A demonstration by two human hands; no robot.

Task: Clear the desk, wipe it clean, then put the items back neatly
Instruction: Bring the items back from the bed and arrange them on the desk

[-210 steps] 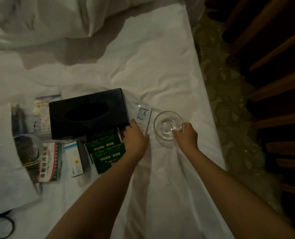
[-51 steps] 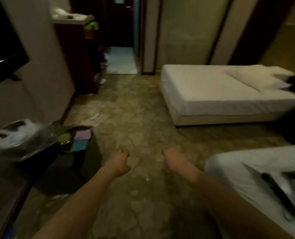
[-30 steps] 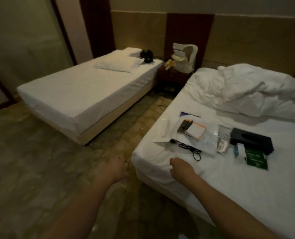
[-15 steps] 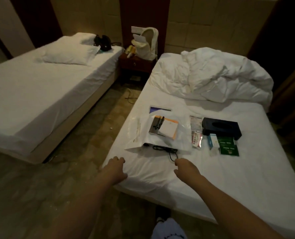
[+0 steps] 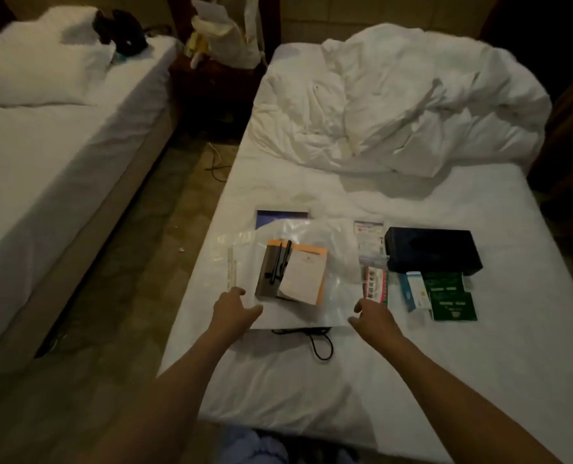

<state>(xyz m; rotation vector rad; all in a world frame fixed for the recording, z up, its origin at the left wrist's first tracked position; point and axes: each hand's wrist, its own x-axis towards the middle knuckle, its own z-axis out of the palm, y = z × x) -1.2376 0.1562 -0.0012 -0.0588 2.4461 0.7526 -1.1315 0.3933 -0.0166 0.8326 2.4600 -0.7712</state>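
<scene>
Desk items lie on the right bed. A large clear plastic bag covers a white sheet, with a dark notebook with two pens and an orange-backed notepad on top. My left hand reaches to the bag's near left corner, fingers spread and loosely bent. My right hand is at its near right corner, fingers spread, holding nothing. A black tissue box, green boxes, a blue-white box and a red-green medicine box lie to the right.
A black cable loops out under the bag's near edge. A crumpled white duvet fills the bed's head. A second bed stands left across a narrow floor aisle; a nightstand with a white bag is between them.
I turned from the room toward the right bed and stepped up to it. Both empty hands moved forward from the bed's near edge to the plastic bag's two near corners.
</scene>
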